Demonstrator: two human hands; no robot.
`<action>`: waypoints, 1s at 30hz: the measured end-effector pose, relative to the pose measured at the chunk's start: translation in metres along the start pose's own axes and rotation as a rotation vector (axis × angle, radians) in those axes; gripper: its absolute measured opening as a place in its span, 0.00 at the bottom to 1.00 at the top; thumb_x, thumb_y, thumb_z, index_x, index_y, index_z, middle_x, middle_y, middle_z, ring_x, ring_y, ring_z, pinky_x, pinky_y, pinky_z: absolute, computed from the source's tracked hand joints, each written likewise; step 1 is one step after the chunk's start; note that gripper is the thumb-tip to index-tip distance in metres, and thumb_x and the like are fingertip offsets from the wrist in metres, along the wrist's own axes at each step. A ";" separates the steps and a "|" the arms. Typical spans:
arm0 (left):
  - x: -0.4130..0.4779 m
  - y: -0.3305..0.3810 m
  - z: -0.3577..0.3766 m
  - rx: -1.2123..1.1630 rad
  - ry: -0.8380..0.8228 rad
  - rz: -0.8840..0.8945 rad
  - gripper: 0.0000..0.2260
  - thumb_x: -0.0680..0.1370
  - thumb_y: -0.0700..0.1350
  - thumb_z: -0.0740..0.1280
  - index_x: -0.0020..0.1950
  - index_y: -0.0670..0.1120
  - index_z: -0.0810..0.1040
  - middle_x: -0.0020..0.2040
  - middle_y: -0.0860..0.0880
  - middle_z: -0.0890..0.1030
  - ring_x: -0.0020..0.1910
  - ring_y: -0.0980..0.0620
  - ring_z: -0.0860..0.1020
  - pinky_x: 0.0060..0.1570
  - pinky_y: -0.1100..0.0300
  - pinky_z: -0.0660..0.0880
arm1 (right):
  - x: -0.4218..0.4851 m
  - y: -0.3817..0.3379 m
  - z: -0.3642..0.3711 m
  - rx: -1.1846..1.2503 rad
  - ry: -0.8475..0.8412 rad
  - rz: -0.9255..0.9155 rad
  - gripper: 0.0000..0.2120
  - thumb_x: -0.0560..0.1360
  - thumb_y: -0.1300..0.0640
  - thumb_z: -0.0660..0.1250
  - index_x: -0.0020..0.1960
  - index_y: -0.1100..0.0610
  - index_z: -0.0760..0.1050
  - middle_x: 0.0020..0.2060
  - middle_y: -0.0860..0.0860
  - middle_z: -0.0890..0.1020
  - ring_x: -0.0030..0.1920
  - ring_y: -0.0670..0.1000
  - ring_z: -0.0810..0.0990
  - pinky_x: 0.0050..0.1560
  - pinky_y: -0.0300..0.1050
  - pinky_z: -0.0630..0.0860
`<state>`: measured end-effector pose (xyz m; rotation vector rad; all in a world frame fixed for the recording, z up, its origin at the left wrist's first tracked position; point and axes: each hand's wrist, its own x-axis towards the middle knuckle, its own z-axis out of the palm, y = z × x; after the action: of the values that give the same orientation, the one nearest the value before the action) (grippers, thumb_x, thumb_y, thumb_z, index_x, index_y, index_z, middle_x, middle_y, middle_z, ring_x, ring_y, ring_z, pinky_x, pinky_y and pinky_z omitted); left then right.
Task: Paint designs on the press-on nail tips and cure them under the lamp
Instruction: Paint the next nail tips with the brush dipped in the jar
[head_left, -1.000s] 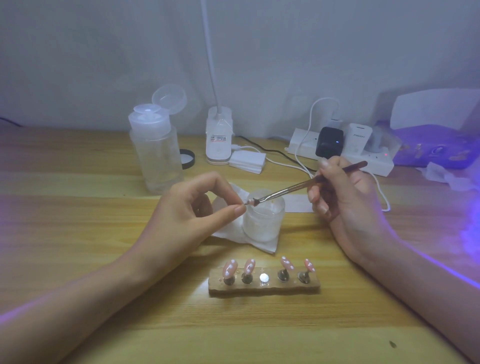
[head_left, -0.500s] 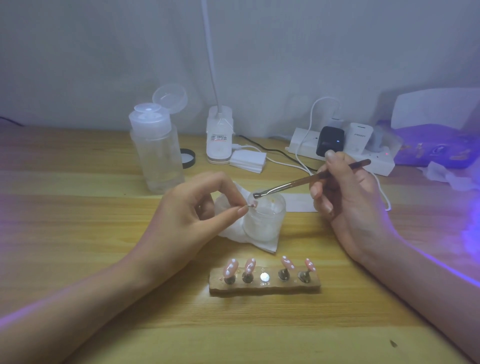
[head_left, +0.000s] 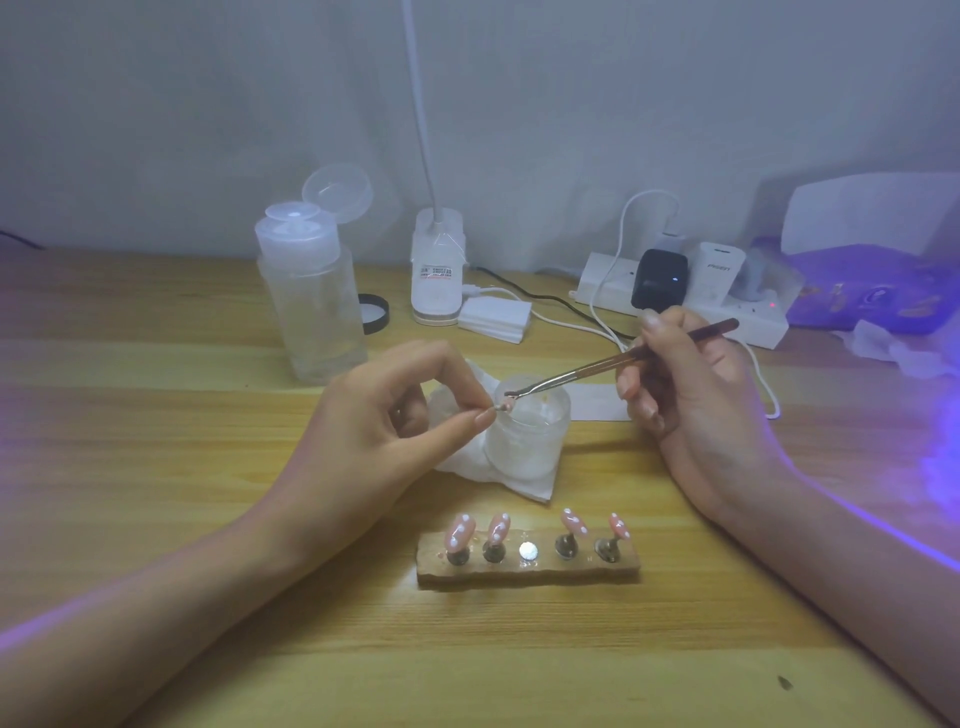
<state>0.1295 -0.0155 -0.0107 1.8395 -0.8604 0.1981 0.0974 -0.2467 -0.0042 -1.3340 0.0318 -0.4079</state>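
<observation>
Standing nearest on the worktop (head_left: 130, 441) was a wooden holder (head_left: 527, 571) with four pink nail tips (head_left: 460, 532) dotted in white. Each sat on a small metal stand, two to either side of a bare shiny disc (head_left: 528, 551) at the holder's middle. Beyond it, the left hand (head_left: 384, 431) had its fingers (head_left: 462, 426) narrowed to a pinch on a fifth nail tip (head_left: 506, 406), held at the near rim of a frosted jar (head_left: 530, 441). The jar stood on a crumpled white tissue (head_left: 524, 483). The right hand (head_left: 691, 395) held a slim brush (head_left: 587, 370) like a pen, fingers curled round its handle. The brush's end lay right at the pinched tip, though whether it touched could not be told. Farther back stood a clear pump bottle (head_left: 311, 296) with its cap flipped open, a black-rimmed lid (head_left: 374, 313), a white desk-lamp base (head_left: 437, 270), a stack of white pads (head_left: 496, 317) and a power strip (head_left: 748, 322) with plugs in it. At the far right a white curing lamp (head_left: 872, 218) cast a violet glow.
</observation>
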 end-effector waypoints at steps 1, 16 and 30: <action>0.000 0.000 0.000 -0.001 0.003 -0.003 0.05 0.74 0.46 0.73 0.41 0.50 0.79 0.27 0.63 0.69 0.27 0.59 0.62 0.31 0.73 0.61 | 0.000 0.000 0.000 0.016 -0.005 -0.003 0.14 0.82 0.54 0.62 0.38 0.53 0.67 0.24 0.50 0.76 0.21 0.45 0.66 0.23 0.33 0.64; 0.000 0.001 0.001 -0.032 0.011 -0.030 0.04 0.73 0.47 0.72 0.40 0.50 0.79 0.26 0.60 0.67 0.27 0.58 0.62 0.30 0.72 0.61 | 0.000 0.000 0.001 -0.009 -0.025 -0.020 0.13 0.81 0.53 0.63 0.39 0.53 0.67 0.24 0.51 0.77 0.21 0.46 0.67 0.22 0.34 0.63; -0.001 0.002 0.001 -0.059 -0.002 -0.084 0.06 0.72 0.49 0.73 0.39 0.49 0.79 0.23 0.56 0.65 0.24 0.59 0.62 0.27 0.70 0.59 | 0.000 -0.001 0.000 0.029 0.001 -0.020 0.13 0.82 0.54 0.61 0.39 0.53 0.67 0.24 0.49 0.76 0.22 0.45 0.67 0.22 0.34 0.63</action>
<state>0.1274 -0.0163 -0.0097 1.8173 -0.7808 0.1170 0.0974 -0.2469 -0.0032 -1.3066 0.0131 -0.4246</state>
